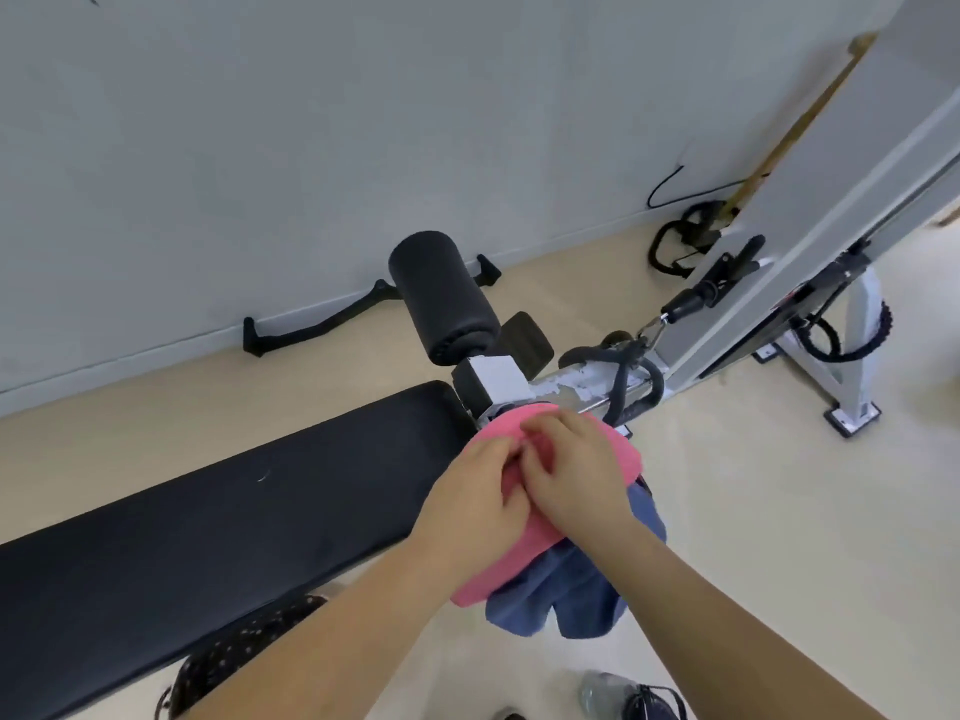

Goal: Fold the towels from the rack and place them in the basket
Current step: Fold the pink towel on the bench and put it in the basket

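A pink towel (621, 452) hangs over the metal bar at the end of a gym machine, and a blue towel (576, 595) droops beneath it. My left hand (467, 506) and my right hand (576, 470) both rest on top of the pink towel, fingers curled and pinching its cloth near the middle. The hands touch each other. No basket is in view.
A long black padded bench (208, 517) runs to the left of the towels. Black foam rollers (441, 293) and the grey machine frame (810, 241) stand behind. Cable handles lie by the wall. A water bottle (608, 693) sits on the floor at the bottom edge.
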Available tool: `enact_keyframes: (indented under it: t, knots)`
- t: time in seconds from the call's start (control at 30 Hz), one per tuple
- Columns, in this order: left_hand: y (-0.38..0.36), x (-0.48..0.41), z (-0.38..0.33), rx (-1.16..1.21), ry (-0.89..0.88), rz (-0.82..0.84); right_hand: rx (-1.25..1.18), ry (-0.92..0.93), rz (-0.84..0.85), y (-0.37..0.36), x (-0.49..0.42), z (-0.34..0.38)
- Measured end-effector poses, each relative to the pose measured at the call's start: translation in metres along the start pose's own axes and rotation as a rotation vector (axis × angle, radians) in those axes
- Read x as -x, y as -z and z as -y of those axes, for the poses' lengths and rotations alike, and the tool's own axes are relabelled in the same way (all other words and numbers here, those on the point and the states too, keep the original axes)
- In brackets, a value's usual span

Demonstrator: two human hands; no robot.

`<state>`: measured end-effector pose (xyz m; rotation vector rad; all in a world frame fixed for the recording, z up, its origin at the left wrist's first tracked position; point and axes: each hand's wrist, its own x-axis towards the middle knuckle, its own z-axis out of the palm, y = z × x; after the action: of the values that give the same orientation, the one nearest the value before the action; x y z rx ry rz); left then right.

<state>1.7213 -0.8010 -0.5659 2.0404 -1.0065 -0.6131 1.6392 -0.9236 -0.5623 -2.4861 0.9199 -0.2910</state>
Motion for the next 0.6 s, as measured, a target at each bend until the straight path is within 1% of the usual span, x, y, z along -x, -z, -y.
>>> enact_keyframes:
  t: [0.07, 0.13, 0.27, 0.37, 0.5, 0.53, 0.6]
  knots:
    - [-0.018, -0.005, 0.027, 0.054, -0.053, -0.029, 0.101, 0.036, -0.124, -0.027, -0.002, -0.009]
    - [-0.032, -0.007, 0.049, 0.129, -0.085, -0.052, 0.15, 0.037, -0.229, -0.039, -0.006, -0.012]
    - [-0.047, -0.011, 0.073, 0.331, -0.152, -0.067, 0.238, 0.087, -0.307, -0.052, -0.007, -0.017]
    - [-0.05, -0.011, 0.086, 0.351, -0.248, -0.136, 0.276, 0.146, -0.357, -0.057, -0.002, -0.017]
    - [-0.043, -0.006, 0.085, 0.279, -0.391, -0.28, 0.252, 0.225, -0.415, -0.052, 0.01, -0.006]
    - [-0.038, 0.0, 0.079, 0.286, -0.406, -0.301, 0.215, 0.227, -0.42, -0.049, 0.019, 0.001]
    - [-0.024, 0.015, 0.06, 0.287, -0.407, -0.347, 0.068, 0.181, -0.412, -0.037, 0.037, 0.018]
